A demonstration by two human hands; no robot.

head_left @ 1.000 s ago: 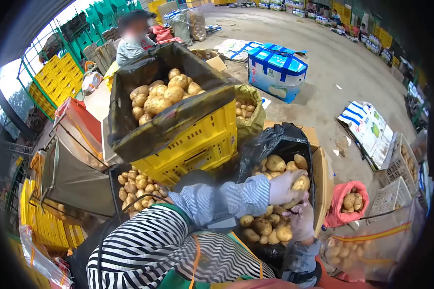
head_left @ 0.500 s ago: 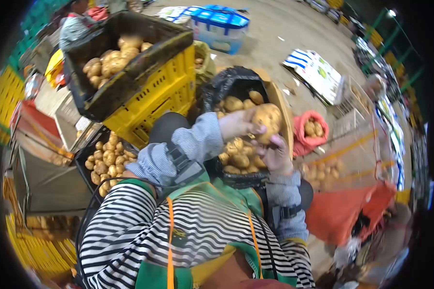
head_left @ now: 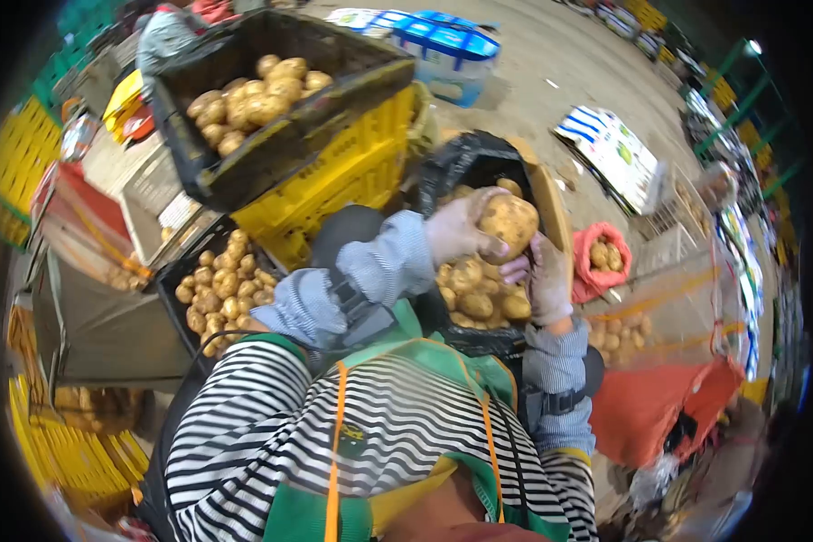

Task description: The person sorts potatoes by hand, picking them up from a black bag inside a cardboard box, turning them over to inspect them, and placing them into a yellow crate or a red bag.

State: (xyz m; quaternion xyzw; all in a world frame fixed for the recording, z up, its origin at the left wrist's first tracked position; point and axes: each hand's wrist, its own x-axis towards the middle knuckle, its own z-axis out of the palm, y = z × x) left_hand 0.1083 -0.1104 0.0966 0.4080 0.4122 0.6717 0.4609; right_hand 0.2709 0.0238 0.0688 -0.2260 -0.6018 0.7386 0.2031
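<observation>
My left hand (head_left: 459, 228), in a thin pale glove, grips a large brown potato (head_left: 510, 225) by its left side. On the potato's lower right, my right hand (head_left: 548, 282), also gloved, has its thumb at the edge and its fingers curled just underneath. Both hands hold the potato above a container lined with a black plastic bag (head_left: 461, 163). Inside that bag lie several smaller potatoes (head_left: 479, 294), partly covered by my hands and forearms.
A dark crate (head_left: 199, 176) of potatoes sits on a yellow crate (head_left: 334, 176) at upper left. Below it stands a black crate of small potatoes (head_left: 226, 294). A pink sack (head_left: 587, 280) of potatoes is at right, near a red bag (head_left: 646, 415). A blue-and-white bag (head_left: 447, 59) stands behind.
The view has shifted, so the surroundings appear farther right and slightly lower. The potato stays between my hands and looks turned, with my left hand's fingers now higher on its side.
</observation>
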